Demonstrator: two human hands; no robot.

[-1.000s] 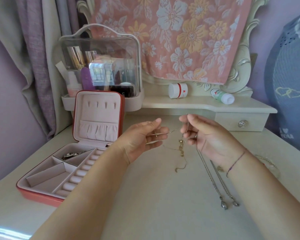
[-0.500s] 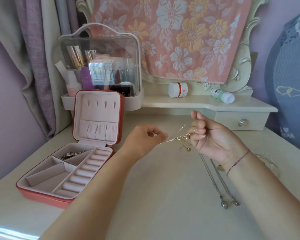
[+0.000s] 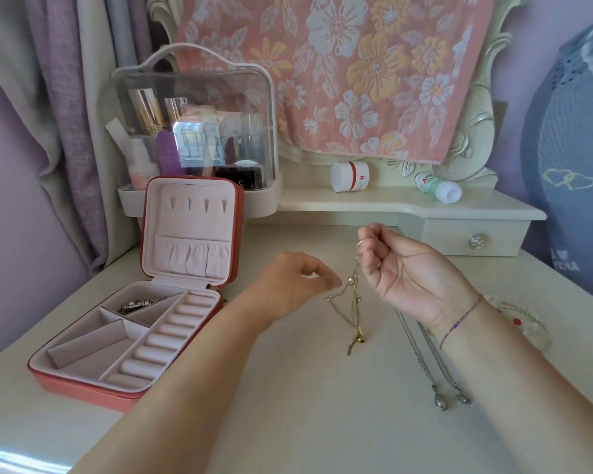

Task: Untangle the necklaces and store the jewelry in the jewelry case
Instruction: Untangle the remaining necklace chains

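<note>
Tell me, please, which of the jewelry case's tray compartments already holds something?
The far-left triangular compartment of the red jewelry case holds a silver piece; the other compartments look empty.

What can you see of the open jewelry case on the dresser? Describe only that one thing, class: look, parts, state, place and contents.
The jewelry case is a square, zip-around box, coral-red outside and lined in pale pink, velvety-looking fabric. It lies open on the dresser top at the left, with its lid standing upright. The lid has four small hooks above a gathered pocket. The base holds a column of ring rolls and angled divider compartments; the far one contains silver jewelry. Neither hand touches it.
</note>
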